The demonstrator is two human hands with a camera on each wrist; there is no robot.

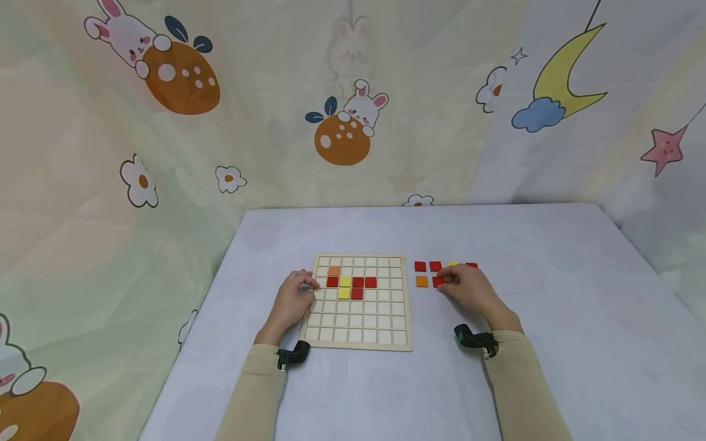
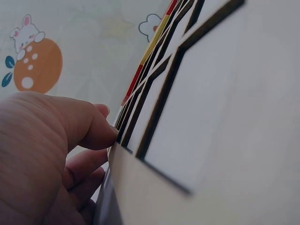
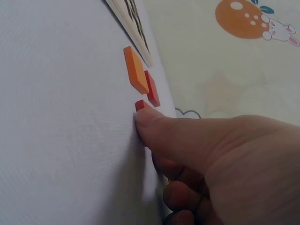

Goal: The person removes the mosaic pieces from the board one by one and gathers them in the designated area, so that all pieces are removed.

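Observation:
A pale wooden grid board (image 1: 380, 331) lies on the table, with an orange tile (image 1: 333, 270), two yellow tiles (image 1: 344, 293) and several red tiles (image 1: 357, 294) in its squares. My left hand (image 1: 291, 301) holds the board's left edge, the thumb on the frame and the other fingers beside it. To the right of the board, my right hand (image 1: 473, 288) pinches a red tile (image 3: 142, 105) between thumb and fingers, mostly covering it. Just left of that tile lies a loose orange tile (image 1: 421, 282).
Behind the right hand runs a row of loose tiles, with red ones (image 1: 420, 266) and a partly covered yellow one (image 1: 452, 263). The white-covered table (image 1: 353, 392) meets a printed cloth backdrop (image 1: 265, 122) at its far edge. Each wrist wears a black camera (image 1: 474, 338).

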